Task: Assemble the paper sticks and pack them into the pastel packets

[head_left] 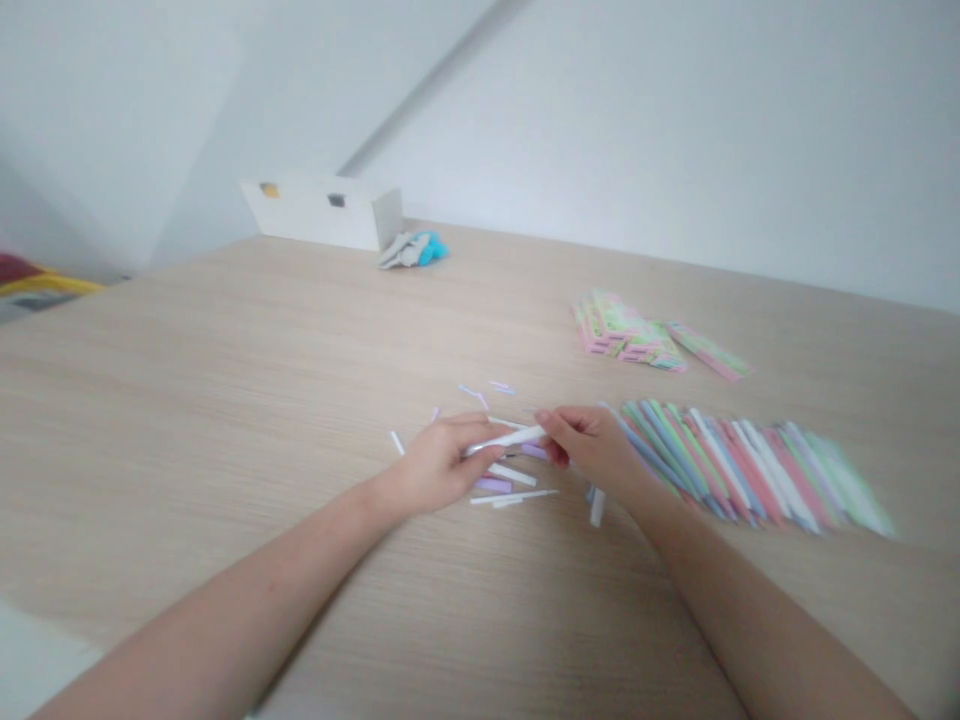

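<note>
Between my two hands a slender white pen is held nearly level above the table. My left hand pinches its left end between thumb and fingers, while my right hand grips the right end with its fingertips. Blur hides the pen's details. Loose white and purple pen parts lie beneath and around my hands, some partly covered by them. A short white piece rests just below my right wrist.
A slanted row of pastel pens lies to the right, partly behind my right forearm. Farther back are stacked pink-and-green packets and a single packet. A white box and a grey-and-blue crumpled cloth item sit near the wall.
</note>
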Action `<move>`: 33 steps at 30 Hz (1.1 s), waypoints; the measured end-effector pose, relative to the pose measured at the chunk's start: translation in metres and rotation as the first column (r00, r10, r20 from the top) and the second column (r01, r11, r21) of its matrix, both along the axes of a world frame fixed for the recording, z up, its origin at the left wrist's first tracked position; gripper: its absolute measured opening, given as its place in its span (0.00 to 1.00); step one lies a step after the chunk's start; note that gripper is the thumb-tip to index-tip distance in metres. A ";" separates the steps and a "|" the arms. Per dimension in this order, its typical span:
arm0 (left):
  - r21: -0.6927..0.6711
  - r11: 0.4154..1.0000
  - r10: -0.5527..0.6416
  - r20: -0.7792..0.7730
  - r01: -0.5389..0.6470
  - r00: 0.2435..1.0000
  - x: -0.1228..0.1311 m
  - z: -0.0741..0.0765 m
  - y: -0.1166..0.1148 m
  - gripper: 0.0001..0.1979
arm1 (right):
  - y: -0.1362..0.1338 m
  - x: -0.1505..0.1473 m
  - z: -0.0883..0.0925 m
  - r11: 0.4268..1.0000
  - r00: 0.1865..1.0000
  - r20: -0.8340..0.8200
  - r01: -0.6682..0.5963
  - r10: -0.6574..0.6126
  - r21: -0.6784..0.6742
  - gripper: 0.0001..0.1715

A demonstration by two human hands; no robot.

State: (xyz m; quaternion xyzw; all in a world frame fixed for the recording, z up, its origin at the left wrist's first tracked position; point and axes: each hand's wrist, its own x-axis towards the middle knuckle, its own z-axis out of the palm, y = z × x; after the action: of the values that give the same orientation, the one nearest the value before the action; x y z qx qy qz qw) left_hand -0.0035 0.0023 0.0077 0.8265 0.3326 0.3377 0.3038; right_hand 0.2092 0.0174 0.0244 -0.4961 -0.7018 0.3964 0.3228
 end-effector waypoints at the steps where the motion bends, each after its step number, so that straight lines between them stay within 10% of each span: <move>1: -0.006 1.000 0.004 0.012 -0.004 1.000 0.000 0.000 0.000 0.16 | 0.001 0.001 -0.002 1.000 0.999 -0.023 -0.022 0.022 0.001 0.29; 7: -0.037 0.997 0.064 0.066 -0.061 0.996 0.000 -0.002 0.004 0.15 | 0.002 0.006 -0.003 0.994 0.957 -0.276 -0.104 0.088 -0.044 0.19; 25: 0.061 0.998 0.016 -0.026 -0.015 1.000 0.000 -0.002 0.001 0.15 | 0.000 0.001 -0.002 0.998 0.999 -0.025 -0.042 0.041 -0.044 0.29; 33: 0.033 0.997 0.063 0.010 -0.063 0.998 0.000 -0.003 0.004 0.14 | 0.002 0.006 -0.004 0.989 0.955 -0.271 -0.136 0.119 -0.048 0.21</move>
State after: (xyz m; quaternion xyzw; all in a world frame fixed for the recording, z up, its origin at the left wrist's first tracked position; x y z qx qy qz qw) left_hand -0.0035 0.0058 0.0049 0.8190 0.3515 0.3561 0.2808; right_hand 0.2151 0.0191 0.0204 -0.4021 -0.6689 0.5027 0.3719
